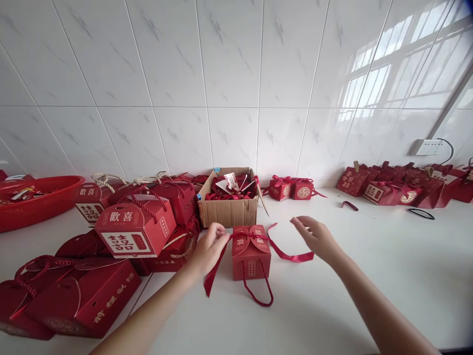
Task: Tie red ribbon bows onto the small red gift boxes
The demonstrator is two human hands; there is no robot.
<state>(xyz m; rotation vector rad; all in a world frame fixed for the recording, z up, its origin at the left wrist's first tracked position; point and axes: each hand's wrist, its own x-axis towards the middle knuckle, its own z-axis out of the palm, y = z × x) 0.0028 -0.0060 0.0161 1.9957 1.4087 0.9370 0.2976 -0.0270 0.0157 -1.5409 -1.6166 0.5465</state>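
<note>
In the head view, a small red gift box (251,261) with gold characters stands on the white counter in front of me. A dark red ribbon (291,256) crosses its top, knotted once at the middle, and a twisted red cord handle (258,298) hangs down its near side. My left hand (209,249) is at the box's left, thumb and fingers closed on the ribbon, whose tail falls below the hand. To the right, my right hand (314,236) is raised with fingers stretched out, apart from the box. The ribbon's right end lies loose just below it.
An open cardboard box (229,212) of red ribbon stands behind. Stacked red gift boxes (136,227) crowd the left, beside a red basin (44,202). Two ribboned boxes (291,190) sit at the wall. More boxes (391,190) and a black loop (421,213) lie right.
</note>
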